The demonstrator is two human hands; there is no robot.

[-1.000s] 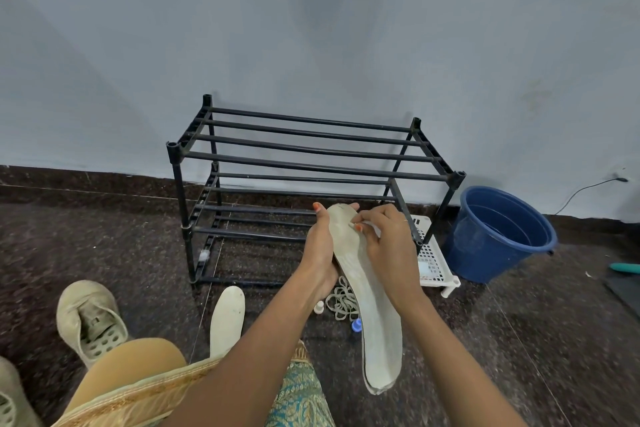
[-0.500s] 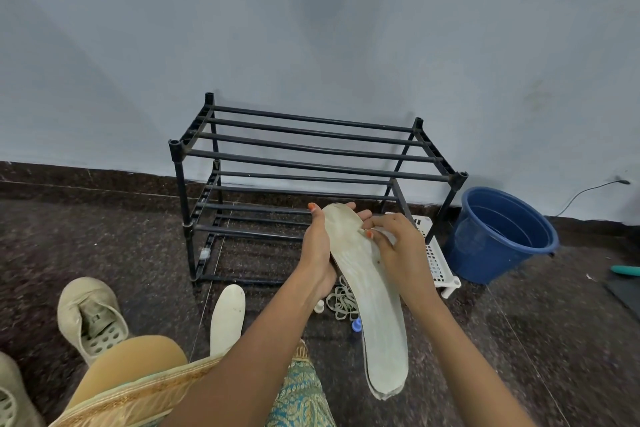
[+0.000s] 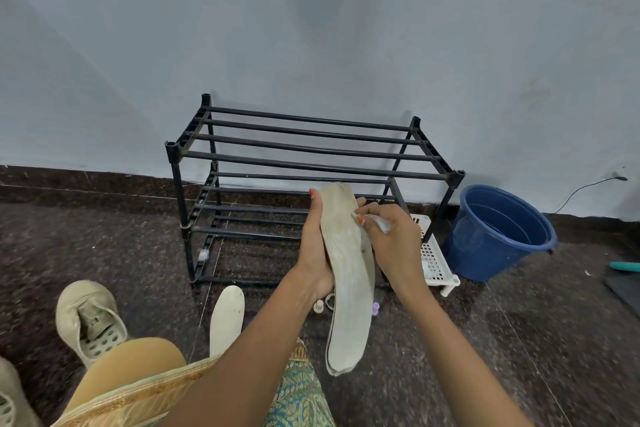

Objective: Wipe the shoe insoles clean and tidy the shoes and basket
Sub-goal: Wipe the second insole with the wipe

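1. The left hand (image 3: pixel 317 253) gripped the insole (image 3: pixel 349 288) by its left edge. The thumb lay up the near side, and the fingers curled round the back with their tips showing past the right edge.
2. The insole hung in the air in front of the black rack (image 3: pixel 311 152). Its toe end pointed up, its heel end pointed down over the dark floor (image 3: pixel 104 246), and its pale face was turned to the camera.
3. The right hand (image 3: pixel 394 246) had its fingers curled, pinching a small white wipe (image 3: pixel 379 222). It pressed the wipe against the insole's right edge near the toe.
4. A second insole (image 3: pixel 227 315) lay flat on the floor to the left of the held one, beside the person's knee.
5. A beige shoe (image 3: pixel 90 319) sat further left with its opening up. Part of another shoe (image 3: pixel 10 399) showed at the bottom-left corner.
6. The white basket (image 3: pixel 433 263) stood on the floor between the rack and a blue bucket (image 3: pixel 498 232), partly hidden by the right hand.
7. A small white piece (image 3: pixel 318 305) and a purple one (image 3: pixel 375 307) lay on the floor under the hands; I could not tell what they were.
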